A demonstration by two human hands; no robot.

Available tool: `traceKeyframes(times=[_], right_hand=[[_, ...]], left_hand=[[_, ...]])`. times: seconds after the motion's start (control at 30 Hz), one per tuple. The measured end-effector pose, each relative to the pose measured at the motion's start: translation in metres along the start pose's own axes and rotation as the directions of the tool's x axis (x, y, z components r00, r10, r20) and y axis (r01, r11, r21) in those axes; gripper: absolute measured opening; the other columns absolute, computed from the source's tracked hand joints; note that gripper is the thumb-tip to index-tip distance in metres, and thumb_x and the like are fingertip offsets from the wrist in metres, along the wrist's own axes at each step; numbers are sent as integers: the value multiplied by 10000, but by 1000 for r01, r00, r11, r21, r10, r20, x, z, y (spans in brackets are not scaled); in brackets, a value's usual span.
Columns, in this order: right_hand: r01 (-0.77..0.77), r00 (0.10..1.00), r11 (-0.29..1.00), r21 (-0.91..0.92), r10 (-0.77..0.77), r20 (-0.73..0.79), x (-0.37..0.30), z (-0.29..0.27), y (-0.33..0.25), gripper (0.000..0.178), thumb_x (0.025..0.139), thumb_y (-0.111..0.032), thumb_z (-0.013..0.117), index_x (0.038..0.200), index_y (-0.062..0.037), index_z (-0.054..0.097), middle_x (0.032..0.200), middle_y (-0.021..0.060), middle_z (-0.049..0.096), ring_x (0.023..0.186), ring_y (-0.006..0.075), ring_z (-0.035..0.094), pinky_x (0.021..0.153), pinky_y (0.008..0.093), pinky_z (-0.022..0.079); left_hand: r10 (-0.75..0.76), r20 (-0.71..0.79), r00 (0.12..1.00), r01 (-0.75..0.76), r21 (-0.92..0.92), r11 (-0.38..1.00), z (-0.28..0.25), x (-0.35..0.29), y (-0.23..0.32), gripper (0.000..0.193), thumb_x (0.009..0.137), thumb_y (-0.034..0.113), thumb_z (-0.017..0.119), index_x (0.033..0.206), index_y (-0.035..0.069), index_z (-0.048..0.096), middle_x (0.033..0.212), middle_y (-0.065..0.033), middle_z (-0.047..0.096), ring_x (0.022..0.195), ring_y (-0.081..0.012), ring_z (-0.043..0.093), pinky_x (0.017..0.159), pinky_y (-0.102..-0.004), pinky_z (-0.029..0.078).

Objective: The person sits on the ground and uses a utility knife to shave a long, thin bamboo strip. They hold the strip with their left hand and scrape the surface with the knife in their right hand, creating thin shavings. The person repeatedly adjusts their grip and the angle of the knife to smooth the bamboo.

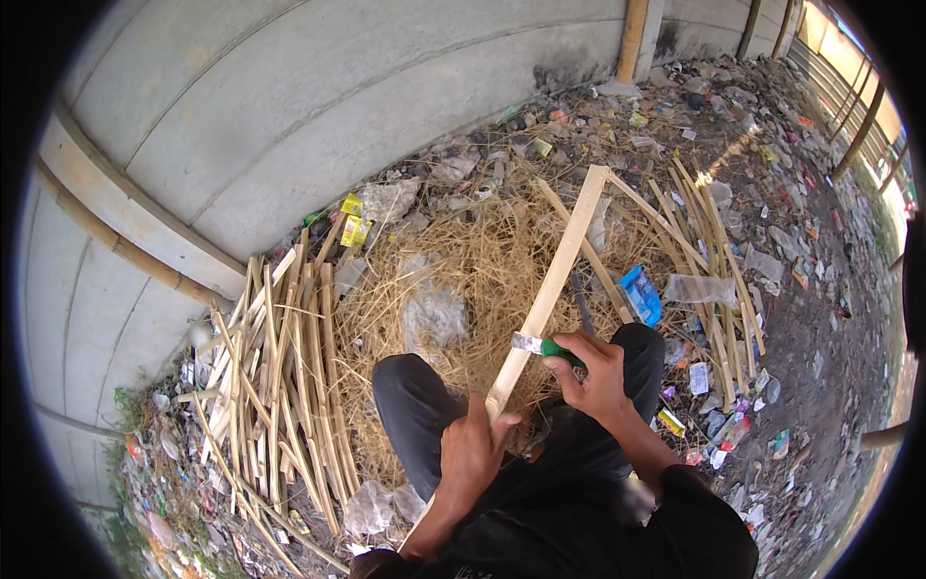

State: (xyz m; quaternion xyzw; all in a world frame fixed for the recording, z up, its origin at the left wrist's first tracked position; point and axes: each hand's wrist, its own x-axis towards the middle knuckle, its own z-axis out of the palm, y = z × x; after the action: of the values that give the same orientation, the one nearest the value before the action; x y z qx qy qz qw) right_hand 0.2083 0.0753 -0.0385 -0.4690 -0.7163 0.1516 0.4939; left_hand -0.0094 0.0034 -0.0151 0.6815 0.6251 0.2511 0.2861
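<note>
A long pale bamboo strip (pixel 564 261) slants up and away from my lap, its near end gripped by my left hand (pixel 471 446) with the thumb along it. In my right hand (pixel 592 372) is a knife with a green handle (pixel 561 351), my fingers wrapped round the grip. The knife's short metal blade (pixel 527 343) lies across the strip, a little beyond my left hand. Both hands are between my bent knees. Beneath the strip, a heap of dry straw-like shavings (pixel 482 261) covers the ground.
At left lies a pile of bamboo strips (pixel 280 386); a smaller bundle (pixel 719 280) lies at right. A blue packet (pixel 640 296) and clear plastic bag (pixel 431 317) rest near my knees. Litter covers the ground toward the grey concrete wall (pixel 386 106). Bamboo posts (pixel 632 43) stand along it.
</note>
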Motion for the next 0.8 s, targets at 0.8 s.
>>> traceKeyframes(times=[0.8], right_hand=[[-365, 878, 750, -552, 474, 64, 75, -93, 163, 352, 1032, -385, 713, 1217, -89, 762, 996, 136, 797, 915, 345, 779, 823, 494, 580]], left_hand=[[-234, 80, 969, 236, -9, 972, -34, -32, -40, 504, 1106, 443, 589, 1101, -55, 668, 727, -312, 674, 749, -548, 687, 659, -611, 521]])
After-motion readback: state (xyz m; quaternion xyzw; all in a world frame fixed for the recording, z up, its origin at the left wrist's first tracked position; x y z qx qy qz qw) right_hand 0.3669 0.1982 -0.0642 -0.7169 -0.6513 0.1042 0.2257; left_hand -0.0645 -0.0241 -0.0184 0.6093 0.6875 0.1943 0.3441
